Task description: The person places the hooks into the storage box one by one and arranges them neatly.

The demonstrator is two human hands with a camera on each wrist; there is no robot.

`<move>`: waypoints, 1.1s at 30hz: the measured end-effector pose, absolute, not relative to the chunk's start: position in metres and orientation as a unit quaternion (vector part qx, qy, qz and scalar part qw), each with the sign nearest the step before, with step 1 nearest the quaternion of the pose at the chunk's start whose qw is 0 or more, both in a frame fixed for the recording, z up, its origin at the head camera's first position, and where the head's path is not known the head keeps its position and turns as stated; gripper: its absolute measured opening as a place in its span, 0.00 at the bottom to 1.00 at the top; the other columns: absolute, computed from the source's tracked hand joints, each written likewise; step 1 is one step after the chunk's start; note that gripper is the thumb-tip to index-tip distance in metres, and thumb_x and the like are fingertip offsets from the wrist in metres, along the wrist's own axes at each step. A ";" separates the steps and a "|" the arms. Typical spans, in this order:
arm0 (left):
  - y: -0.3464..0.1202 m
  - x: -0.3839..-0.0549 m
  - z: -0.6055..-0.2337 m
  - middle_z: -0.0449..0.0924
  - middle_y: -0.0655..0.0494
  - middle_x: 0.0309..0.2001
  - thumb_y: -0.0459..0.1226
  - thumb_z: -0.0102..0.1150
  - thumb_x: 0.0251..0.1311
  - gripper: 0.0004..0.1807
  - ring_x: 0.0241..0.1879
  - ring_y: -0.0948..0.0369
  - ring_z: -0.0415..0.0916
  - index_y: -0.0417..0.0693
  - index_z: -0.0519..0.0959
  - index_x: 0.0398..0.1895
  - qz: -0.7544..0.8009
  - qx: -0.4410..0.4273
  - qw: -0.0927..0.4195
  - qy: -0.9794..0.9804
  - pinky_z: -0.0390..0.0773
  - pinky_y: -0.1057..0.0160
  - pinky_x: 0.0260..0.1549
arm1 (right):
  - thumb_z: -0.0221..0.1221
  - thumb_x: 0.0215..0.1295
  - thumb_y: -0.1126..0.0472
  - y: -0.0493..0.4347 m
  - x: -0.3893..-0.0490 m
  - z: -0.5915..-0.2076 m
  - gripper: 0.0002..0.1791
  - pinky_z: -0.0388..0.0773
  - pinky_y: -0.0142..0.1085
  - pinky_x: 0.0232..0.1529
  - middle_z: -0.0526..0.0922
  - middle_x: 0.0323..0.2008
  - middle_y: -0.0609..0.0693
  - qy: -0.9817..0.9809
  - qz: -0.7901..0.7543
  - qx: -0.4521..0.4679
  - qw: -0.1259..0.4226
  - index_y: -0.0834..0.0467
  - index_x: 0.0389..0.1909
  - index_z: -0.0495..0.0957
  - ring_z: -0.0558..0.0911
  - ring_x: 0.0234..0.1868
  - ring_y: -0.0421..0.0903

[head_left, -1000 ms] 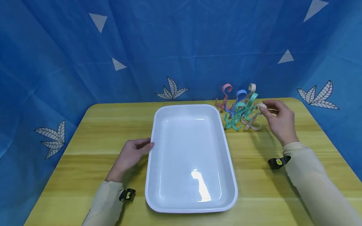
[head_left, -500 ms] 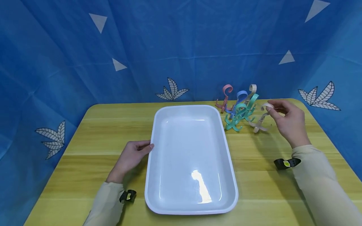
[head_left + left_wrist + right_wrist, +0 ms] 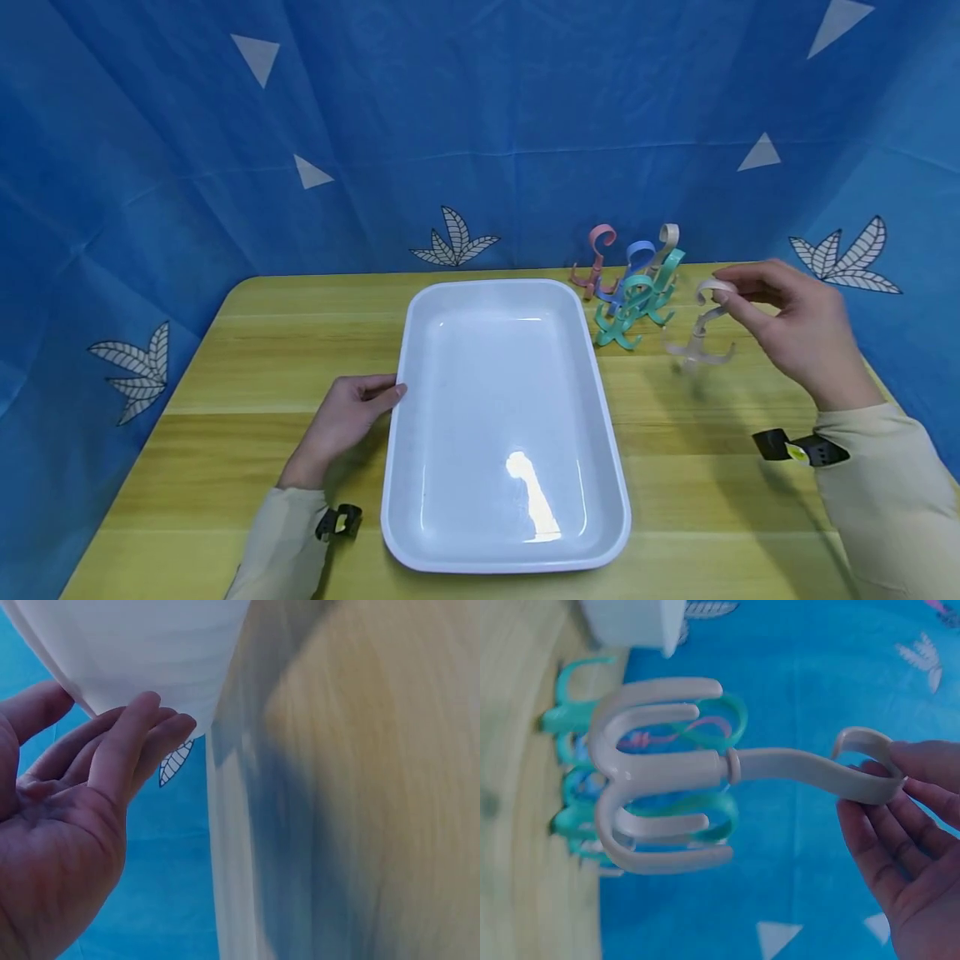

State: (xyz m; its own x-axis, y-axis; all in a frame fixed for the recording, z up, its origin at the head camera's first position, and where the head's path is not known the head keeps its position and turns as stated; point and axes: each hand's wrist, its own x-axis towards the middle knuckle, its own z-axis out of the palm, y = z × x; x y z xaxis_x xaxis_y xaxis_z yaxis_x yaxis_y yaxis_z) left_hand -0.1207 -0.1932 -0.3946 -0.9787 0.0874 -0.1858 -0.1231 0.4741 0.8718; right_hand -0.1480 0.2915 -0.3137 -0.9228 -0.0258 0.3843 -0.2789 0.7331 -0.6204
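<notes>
A: What fills the table?
B: The white tray sits mid-table, its long axis running near to far.
A: And the 2 hands?
B: The right hand pinches the beige hook by its curled top; the left hand pinches the tray's left rim.
A: Where's that hook, then?
B: Right of the tray and apart from it, roughly upright, prongs down, seemingly off the table. The right hand is nearest.
A: Any room?
B: A bare strip separates it from the tray. The tight edge is farther back, where the front green hook stands just beside the right rim.
</notes>
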 end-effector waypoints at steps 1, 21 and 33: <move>-0.193 -0.121 -0.394 0.81 0.44 0.52 0.45 0.60 0.68 0.23 0.56 0.50 0.76 0.35 0.79 0.57 0.515 -0.014 0.102 0.851 0.75 0.49 0.56 | 0.60 0.71 0.56 0.288 -0.147 -0.311 0.15 0.69 0.20 0.39 0.80 0.43 0.48 -0.914 0.352 0.095 0.179 0.55 0.54 0.82 0.74 0.42 0.25; -0.193 -0.118 -0.391 0.79 0.39 0.54 0.40 0.60 0.69 0.23 0.49 0.51 0.80 0.30 0.76 0.59 0.588 -0.044 0.137 0.796 0.83 0.56 0.47 | 0.63 0.67 0.66 0.224 -0.157 -0.280 0.12 0.74 0.25 0.35 0.81 0.41 0.42 -0.892 0.303 0.281 0.184 0.55 0.50 0.82 0.78 0.41 0.37; -0.194 -0.121 -0.391 0.78 0.40 0.55 0.40 0.61 0.68 0.24 0.49 0.53 0.80 0.30 0.75 0.59 0.586 -0.041 0.150 0.795 0.83 0.56 0.47 | 0.65 0.65 0.67 0.201 -0.175 -0.286 0.11 0.77 0.27 0.46 0.81 0.40 0.41 -0.861 0.361 0.318 0.164 0.54 0.47 0.83 0.80 0.41 0.37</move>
